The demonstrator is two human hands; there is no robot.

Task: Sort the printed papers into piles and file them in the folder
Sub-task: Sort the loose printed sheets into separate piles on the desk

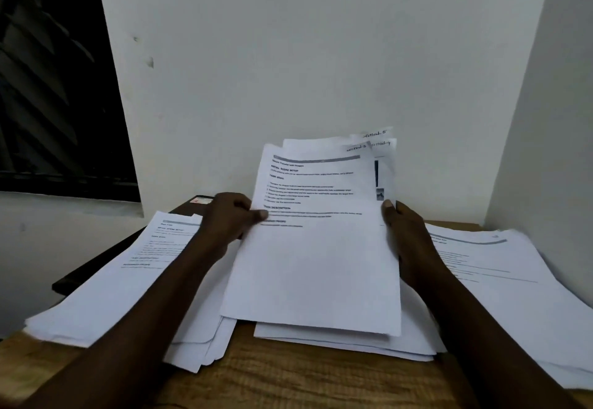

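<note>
Left hand [229,219]: you grip the sheaf [314,257], left edge.
Right hand [407,235]: you grip its right edge.
Left pile [106,286], right pile [513,283]: flanking the sheaf.

Printed papers lay in three piles on the wooden table [288,383], with one sheaf raised.
The held sheaf [314,264], white sheets with a grey header bar and black text, stood tilted above the middle pile [346,344] near the front edge. Its rear sheets were hand-marked with section numbers. The left pile [106,286] lay askew toward the left edge, and the right pile [513,280] lay fanned at the right edge.
</note>
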